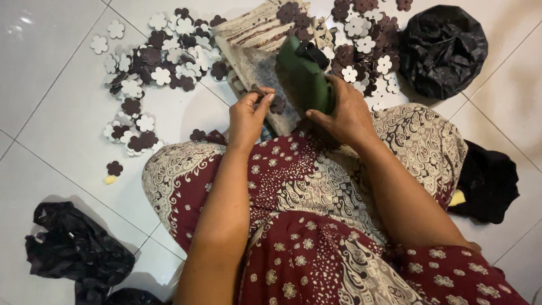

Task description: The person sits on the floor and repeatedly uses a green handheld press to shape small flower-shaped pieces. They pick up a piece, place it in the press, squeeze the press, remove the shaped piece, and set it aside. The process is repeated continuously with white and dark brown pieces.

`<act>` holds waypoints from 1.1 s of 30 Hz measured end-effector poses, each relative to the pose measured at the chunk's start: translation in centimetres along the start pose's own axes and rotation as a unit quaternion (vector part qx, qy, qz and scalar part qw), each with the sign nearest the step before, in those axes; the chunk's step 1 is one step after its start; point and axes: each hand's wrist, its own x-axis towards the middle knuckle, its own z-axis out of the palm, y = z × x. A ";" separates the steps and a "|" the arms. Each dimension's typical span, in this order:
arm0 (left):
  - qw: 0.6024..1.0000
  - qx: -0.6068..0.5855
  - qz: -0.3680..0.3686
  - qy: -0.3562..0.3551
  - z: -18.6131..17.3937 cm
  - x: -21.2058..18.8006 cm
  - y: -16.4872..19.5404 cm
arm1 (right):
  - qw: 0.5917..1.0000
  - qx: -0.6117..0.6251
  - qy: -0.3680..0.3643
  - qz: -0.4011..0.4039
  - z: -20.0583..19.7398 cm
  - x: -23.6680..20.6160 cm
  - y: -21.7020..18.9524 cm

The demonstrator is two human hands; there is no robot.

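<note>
Patterned cloth (316, 226) covers the lap; left hand (247, 118) pinches a dark flower piece (276, 104), right hand (344, 116) clamps a green tool (305, 76) beside scattered flower cutouts (152, 62).

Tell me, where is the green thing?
In the head view, the green thing is top centre, under the right hand, leaning on a patterned cloth between two heaps of flower cutouts.

A single view is given, taken from a head-worn camera directed steeply downward and forward over the lap (316, 186). The tiled floor (51, 51) is seen at close range, extending toward 12 o'clock. No second view is supplied.
</note>
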 end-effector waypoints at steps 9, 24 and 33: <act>1.000 0.027 0.004 -0.012 0.0 0.1 0.5 | 1.000 0.000 -0.011 0.018 -0.1 0.0 -0.4; 0.980 0.158 0.115 -0.031 0.9 -0.6 0.2 | 0.997 -0.035 -0.034 0.057 0.8 -0.5 -1.1; 0.958 0.207 0.196 -0.007 1.1 -0.6 -1.6 | 0.999 0.041 0.002 -0.017 -0.2 -1.8 -2.1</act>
